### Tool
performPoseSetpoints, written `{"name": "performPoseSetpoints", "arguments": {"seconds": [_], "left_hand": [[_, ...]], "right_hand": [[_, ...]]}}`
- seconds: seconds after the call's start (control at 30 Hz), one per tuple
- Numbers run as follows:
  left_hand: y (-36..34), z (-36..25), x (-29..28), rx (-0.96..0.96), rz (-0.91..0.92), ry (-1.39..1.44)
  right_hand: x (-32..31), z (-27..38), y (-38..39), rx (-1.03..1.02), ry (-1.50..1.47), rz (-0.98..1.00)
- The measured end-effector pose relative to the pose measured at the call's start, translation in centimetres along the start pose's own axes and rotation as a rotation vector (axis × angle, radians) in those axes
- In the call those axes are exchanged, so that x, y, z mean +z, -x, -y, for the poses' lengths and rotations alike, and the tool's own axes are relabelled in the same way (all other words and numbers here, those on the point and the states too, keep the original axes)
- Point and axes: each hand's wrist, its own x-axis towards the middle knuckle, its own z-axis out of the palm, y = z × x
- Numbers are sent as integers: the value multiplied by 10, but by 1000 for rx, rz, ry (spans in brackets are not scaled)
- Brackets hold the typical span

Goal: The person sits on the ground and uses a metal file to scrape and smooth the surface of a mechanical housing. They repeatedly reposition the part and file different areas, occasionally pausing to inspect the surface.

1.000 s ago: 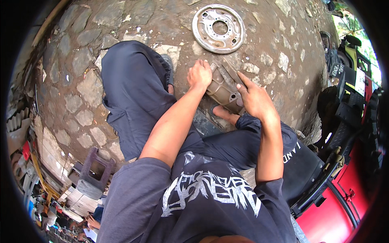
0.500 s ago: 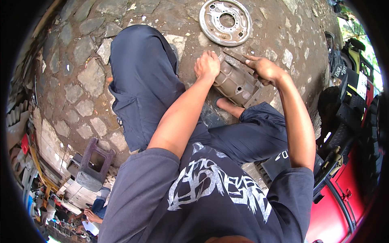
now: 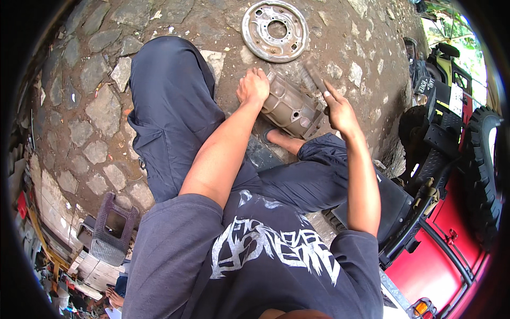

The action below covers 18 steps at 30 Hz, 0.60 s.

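Note:
A dirty grey metal housing (image 3: pixel 291 108) rests on the stone ground between my knees. My left hand (image 3: pixel 254 86) grips its left end, fingers curled over the edge. Closed around the handle of a brush (image 3: pixel 312 76), my right hand (image 3: pixel 340 110) holds the bristles against the housing's upper right side. A round rusty metal plate with holes (image 3: pixel 275 30) lies flat on the ground just beyond the housing. My bare foot (image 3: pixel 281 139) shows under the housing.
Rough stone paving (image 3: pixel 90 111) surrounds me. A red vehicle (image 3: pixel 441 260) with a black tyre (image 3: pixel 486 159) stands close on the right. A dark plastic stool (image 3: pixel 109 234) sits at the lower left beside cluttered boxes.
My right hand has shifted the brush back and forth over the housing's right side. My left hand has kept its hold on the housing's left end.

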Motion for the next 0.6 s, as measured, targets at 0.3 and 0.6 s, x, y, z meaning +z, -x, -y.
{"name": "performPoseSetpoints", "arguments": {"seconds": [0.3,0.6], "left_hand": [[-1,1,5,10,-25,4],[-2,2,11,39,-126,-37]], "right_hand": [[-18,35,-31,19,62,402],[3,38,-67,-137,320,346]]}}
